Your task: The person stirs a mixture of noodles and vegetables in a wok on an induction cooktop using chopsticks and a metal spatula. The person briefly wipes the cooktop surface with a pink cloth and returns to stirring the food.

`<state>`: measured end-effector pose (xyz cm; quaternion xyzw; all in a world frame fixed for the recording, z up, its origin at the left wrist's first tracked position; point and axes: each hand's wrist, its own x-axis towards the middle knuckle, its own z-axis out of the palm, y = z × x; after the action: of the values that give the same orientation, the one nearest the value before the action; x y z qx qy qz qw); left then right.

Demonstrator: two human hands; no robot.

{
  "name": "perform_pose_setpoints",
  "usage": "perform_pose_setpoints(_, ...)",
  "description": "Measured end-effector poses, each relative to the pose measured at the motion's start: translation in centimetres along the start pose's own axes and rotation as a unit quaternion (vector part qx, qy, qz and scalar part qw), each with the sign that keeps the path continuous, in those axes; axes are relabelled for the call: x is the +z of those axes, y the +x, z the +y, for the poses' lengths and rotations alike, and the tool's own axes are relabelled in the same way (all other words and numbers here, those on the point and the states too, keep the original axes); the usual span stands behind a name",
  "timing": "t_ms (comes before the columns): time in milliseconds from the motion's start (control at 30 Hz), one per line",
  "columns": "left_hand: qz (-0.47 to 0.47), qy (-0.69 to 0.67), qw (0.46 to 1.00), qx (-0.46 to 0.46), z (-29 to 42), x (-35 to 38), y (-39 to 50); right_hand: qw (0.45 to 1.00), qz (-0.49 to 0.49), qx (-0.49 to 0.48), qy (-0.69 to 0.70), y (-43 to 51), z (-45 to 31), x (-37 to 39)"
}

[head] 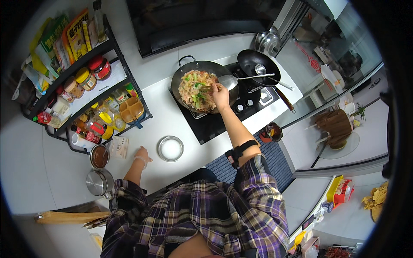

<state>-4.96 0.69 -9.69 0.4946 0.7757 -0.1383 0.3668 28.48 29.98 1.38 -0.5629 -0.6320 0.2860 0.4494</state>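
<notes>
Over the wok (234, 96), my right hand (221, 96) grips what looks like a pair of chopsticks (206, 87), their tips in the food. Noodle-like strips with green vegetable pieces (194, 84) fill the wok's left side. A large metal wok spatula (227, 82) leans inside on the right, its handle reaching over a second pan. My left hand (142, 156), with a pale bracelet at the wrist, rests on the white counter (155, 125) and holds nothing. Just right of it stands a round metal-rimmed bowl (171, 148) of white contents.
The wok sits on a black gas hob (206, 130). A black frying pan (255, 61) holds a ladle (260, 69); its handle juts toward the counter's front. A spice rack (124, 72) with jars and bottles stands left, near a brown-filled container (99, 157) and a steel pot (96, 182).
</notes>
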Motion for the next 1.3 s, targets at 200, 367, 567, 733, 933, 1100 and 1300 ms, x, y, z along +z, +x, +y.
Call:
perform_pose_setpoints(200,0.014,-0.002,1.0,0.006,-0.7,0.7,0.4,0.996,0.062,0.01,0.068,1.7,-1.4,1.2)
perform_pose_setpoints(367,0.011,-0.002,1.0,0.016,-0.7,0.9,1.0,0.994,0.056,-0.082,-0.051,2.3,-1.1,1.8)
perform_pose_setpoints(567,0.0,-0.004,1.0,0.011,-0.6,0.7,0.6,0.991,-0.126,0.013,0.039,1.2,-0.5,1.0)
perform_pose_setpoints(733,0.019,-0.01,0.999,0.023,-0.5,0.6,0.3,0.983,-0.177,0.021,-0.034,2.1,-1.9,-4.9)
perform_pose_setpoints(933,0.016,0.023,0.999,0.021,-0.2,0.5,0.2,0.986,-0.082,-0.035,-0.14,2.8,-5.6,-7.8)
perform_pose_setpoints(1100,0.02,0.011,1.0,0.017,0.1,0.2,-0.2,0.995,-0.056,-0.076,-0.034,3.1,-4.6,-3.0)
perform_pose_setpoints(1300,-0.018,-0.008,1.0,-0.005,0.3,-0.4,-0.6,0.969,-0.115,-0.186,-0.113,1.5,-3.3,1.5)
